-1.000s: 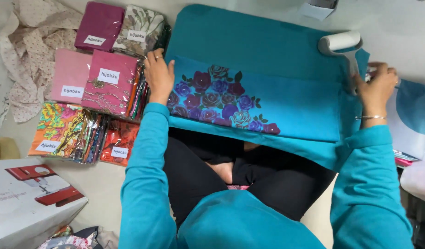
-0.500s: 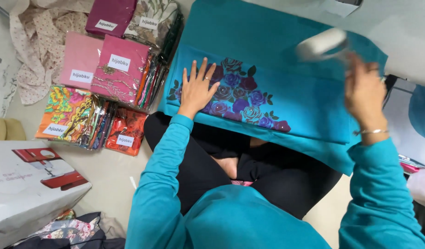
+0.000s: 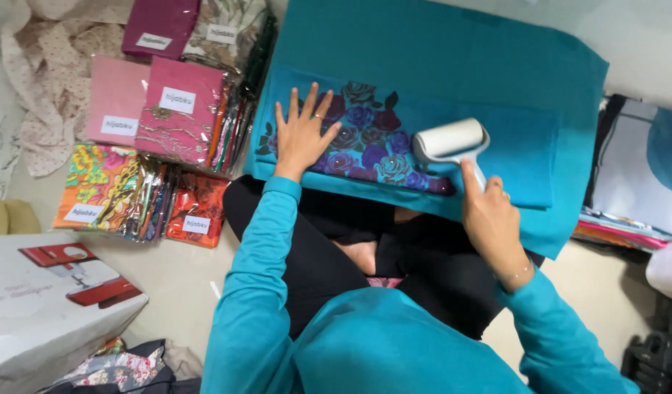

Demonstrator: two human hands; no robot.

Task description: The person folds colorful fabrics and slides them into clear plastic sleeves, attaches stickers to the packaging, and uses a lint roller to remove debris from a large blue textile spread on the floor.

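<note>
Now, fingers (image 3: 327,102) of the left hand (image 3: 301,138) spread wide and pressed flat on the folded teal cloth with a purple and blue rose print (image 3: 394,138), right at the left end of the flower band. Fingers (image 3: 489,186) of the right hand (image 3: 490,222) curled tight around the handle of a white lint roller (image 3: 450,140), its drum lying on the cloth at the right end of the roses, tilted a little. Between the two hands, only printed flowers and plain teal. Cloth draped over the lap and black-clad legs, its far part reaching out onto the pale floor (image 3: 161,270). Both arms in teal sleeves; a thin bracelet on the right wrist.

Just left of the cloth, a cluster of flat fabric packs in clear plastic, each with a white label: two pink packs (image 3: 157,109), a dark magenta pack (image 3: 159,25) and a beige patterned one (image 3: 226,29) above them, a bright multicoloured floral pack (image 3: 106,182) and a red-orange one (image 3: 197,208) below. Further left, a crumpled cream dotted cloth (image 3: 40,87). At the lower left, well apart from the hands, a white cardboard box with a red machine pictured on it (image 3: 51,292). On the right, beside the teal cloth's edge, a stack of folded coloured fabrics (image 3: 620,226).
</note>
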